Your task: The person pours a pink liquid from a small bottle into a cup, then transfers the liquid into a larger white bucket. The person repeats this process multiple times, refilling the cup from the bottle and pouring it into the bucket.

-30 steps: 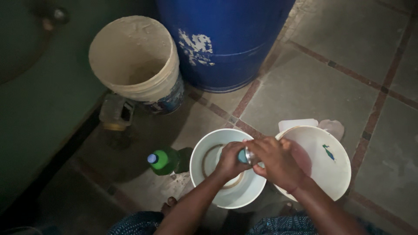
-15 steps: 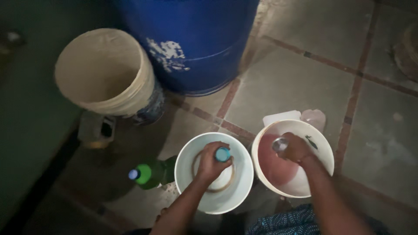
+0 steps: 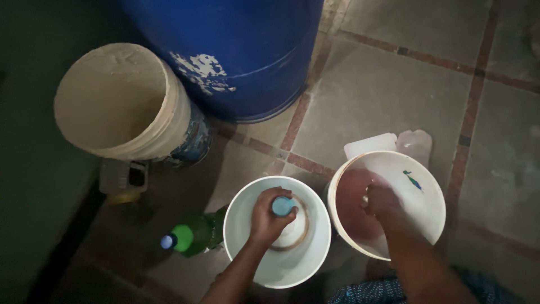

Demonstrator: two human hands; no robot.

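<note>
My left hand (image 3: 268,218) grips a bottle with a light blue top (image 3: 282,206), held upright over the inside of a white bucket (image 3: 239,247) on the floor. Beside it on the right stands a second white bucket (image 3: 430,194) holding pinkish liquid (image 3: 350,209). My right hand (image 3: 383,201) is lowered inside this bucket just above the liquid. Its fingers are closed around a small clear cap, seen only as a pale glint.
A big blue barrel (image 3: 242,56) stands at the back, with a dirty beige bucket (image 3: 112,95) to its left. A green bottle (image 3: 191,236) lies left of the white bucket. White and pink pieces (image 3: 371,143) sit behind the right bucket. The floor is tiled.
My hands have separated: the right one carried the small cap from the bottle over to the right bucket and dipped down into it. The left keeps the bottle over the left bucket.
</note>
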